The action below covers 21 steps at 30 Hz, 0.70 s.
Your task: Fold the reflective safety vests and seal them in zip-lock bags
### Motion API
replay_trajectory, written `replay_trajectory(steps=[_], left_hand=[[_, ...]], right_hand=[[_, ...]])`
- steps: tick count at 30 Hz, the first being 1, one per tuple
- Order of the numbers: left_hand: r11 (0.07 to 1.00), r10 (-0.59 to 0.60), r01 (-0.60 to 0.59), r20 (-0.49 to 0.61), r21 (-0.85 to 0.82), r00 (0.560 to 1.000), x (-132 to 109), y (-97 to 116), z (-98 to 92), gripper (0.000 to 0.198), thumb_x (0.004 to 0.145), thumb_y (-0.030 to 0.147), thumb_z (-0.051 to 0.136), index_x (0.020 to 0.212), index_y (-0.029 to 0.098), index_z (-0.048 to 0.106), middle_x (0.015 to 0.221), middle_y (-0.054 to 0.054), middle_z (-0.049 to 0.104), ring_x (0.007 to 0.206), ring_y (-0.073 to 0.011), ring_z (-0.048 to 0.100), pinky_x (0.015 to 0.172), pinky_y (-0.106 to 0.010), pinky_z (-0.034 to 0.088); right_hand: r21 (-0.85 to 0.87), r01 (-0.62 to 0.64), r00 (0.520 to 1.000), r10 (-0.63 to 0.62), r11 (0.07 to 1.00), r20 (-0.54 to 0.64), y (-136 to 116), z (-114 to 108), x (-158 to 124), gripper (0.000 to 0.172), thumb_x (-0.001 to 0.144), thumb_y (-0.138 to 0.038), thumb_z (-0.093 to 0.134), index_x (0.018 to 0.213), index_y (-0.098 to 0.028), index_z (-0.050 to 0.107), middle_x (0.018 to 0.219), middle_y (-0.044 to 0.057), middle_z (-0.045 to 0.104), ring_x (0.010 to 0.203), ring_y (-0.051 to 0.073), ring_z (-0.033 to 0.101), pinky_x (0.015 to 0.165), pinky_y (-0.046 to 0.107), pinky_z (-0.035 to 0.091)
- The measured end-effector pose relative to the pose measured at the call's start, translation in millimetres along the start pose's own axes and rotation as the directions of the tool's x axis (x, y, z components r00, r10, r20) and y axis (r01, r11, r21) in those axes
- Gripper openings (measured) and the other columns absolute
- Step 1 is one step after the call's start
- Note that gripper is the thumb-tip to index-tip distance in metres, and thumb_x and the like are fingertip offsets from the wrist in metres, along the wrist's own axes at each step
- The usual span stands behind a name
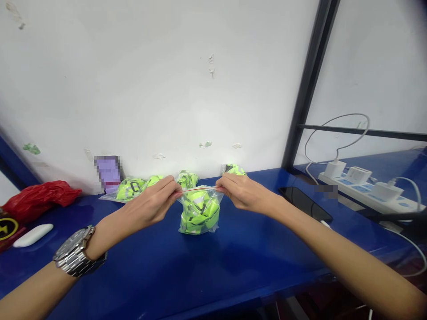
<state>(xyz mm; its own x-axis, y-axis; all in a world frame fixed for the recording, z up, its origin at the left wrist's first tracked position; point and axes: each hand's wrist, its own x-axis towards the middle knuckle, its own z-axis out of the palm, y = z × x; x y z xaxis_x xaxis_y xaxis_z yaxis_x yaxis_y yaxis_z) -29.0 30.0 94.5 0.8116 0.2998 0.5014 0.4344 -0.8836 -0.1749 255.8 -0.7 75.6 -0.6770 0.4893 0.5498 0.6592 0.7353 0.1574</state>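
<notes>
A clear zip bag (199,213) stuffed with folded neon-green fabric hangs or stands just over the blue tabletop; I cannot tell whether its bottom touches. My left hand (156,198) pinches the left end of its top edge, where a thin red line runs along the seal. At the opposite end my right hand (242,191) pinches the same edge, so the top is pulled straight between them. Behind the hands lie more bags of neon-green fabric: one bag (130,188) at the left, another bag (187,178) in the middle and one bag (234,169) by the wall.
A blue tabletop (147,271) meets a white wall. At the left are a red plastic bag (43,198), a white oval object (33,235) and a propped purple-screened phone (109,173). A dark phone (305,203) and a power strip (363,191) with chargers and cables occupy the right.
</notes>
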Motion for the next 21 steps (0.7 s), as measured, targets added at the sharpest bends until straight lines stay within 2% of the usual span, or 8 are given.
replay_trajectory(steps=[8, 21], left_hand=[[0.998, -0.040, 0.043, 0.043, -0.056, 0.998, 2.8, -0.5, -3.2, 0.010, 0.098, 0.019, 0.041, 0.096, 0.018, 0.051, 0.082, -0.001, 0.051, 0.066, -0.0111, 0.048, 0.059, -0.024, 0.037], [0.997, -0.053, 0.056, 0.043, -0.058, 0.998, 1.2, -0.6, -2.9, 0.011, 0.098, 0.019, 0.040, 0.097, 0.018, 0.050, 0.084, -0.002, 0.052, 0.069, -0.0116, 0.050, 0.061, -0.025, 0.039]], right_hand=[[0.171, -0.074, 0.997, 0.071, 0.982, 0.022, 2.2, -2.5, 0.9, 0.010, 0.098, -0.019, 0.039, 0.092, -0.015, 0.046, 0.078, 0.003, 0.052, 0.062, 0.011, 0.040, 0.055, 0.026, 0.030], [0.263, -0.144, 0.989, 0.130, 0.954, 0.069, -0.6, -9.3, 4.2, 0.009, 0.095, -0.020, 0.044, 0.087, -0.017, 0.045, 0.075, 0.001, 0.052, 0.062, 0.010, 0.041, 0.057, 0.027, 0.028]])
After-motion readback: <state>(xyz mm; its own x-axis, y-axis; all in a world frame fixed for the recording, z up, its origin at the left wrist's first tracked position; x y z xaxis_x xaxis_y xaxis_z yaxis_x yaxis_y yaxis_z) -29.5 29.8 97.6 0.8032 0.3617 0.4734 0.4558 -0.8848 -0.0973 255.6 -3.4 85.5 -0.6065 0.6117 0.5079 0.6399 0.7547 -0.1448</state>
